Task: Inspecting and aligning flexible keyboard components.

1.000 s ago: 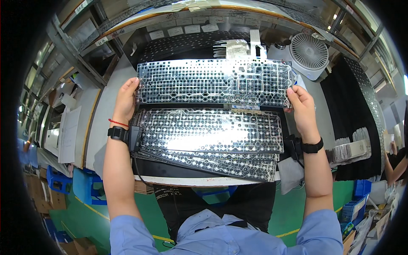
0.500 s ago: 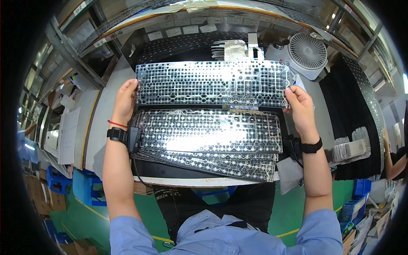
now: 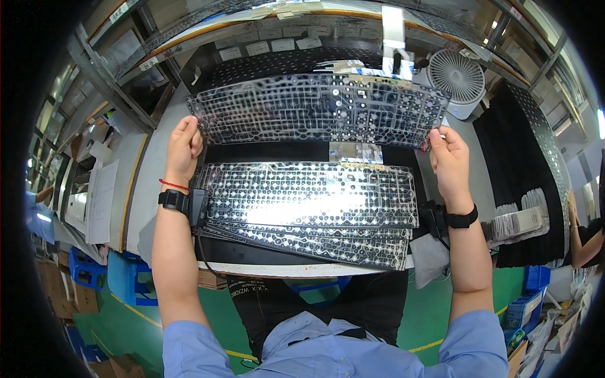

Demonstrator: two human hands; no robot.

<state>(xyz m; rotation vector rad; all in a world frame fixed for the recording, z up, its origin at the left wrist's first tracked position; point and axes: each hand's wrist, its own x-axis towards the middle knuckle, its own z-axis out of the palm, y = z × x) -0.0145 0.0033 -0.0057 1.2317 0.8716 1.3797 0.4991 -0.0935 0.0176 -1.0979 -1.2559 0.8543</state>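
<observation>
Fingers of left hand (image 3: 183, 148) and right hand (image 3: 449, 154) pinch a translucent sheet (image 3: 265, 110) above the workbench's (image 3: 151, 157) far half.

A white fan (image 3: 457, 77) stands near its far right corner; glossy, dotted sheets (image 3: 309, 195) overlap toward the near edge.

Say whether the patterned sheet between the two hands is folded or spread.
Spread: the patterned sheet spans from the left hand to the right hand, its traces showing across it, no fold visible.
</observation>
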